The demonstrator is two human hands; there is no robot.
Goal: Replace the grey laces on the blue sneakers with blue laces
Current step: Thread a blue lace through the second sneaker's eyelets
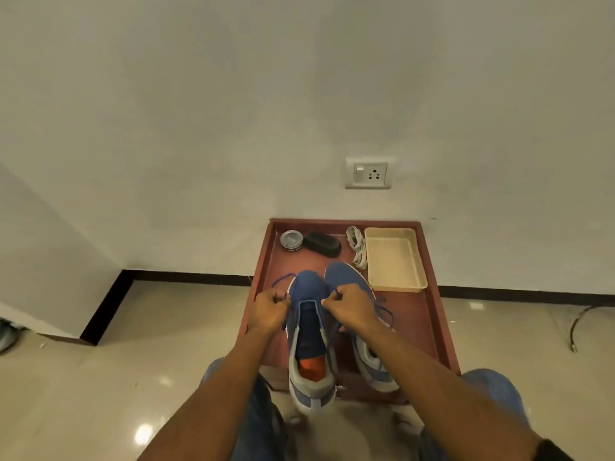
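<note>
Beige tray (420,261) bare, grey laces (356,247) beside it

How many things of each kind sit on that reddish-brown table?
Blue sneakers: 2
Blue laces: 1 clearly visible, being threaded
Bundles of grey-white laces: 1
Beige plastic trays: 1
Round metal tins: 1
Black oval brushes: 1
Total: 7

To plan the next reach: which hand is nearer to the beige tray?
Right. The right hand is just near-left of the beige tray; the left hand lies beyond the sneaker.
</note>
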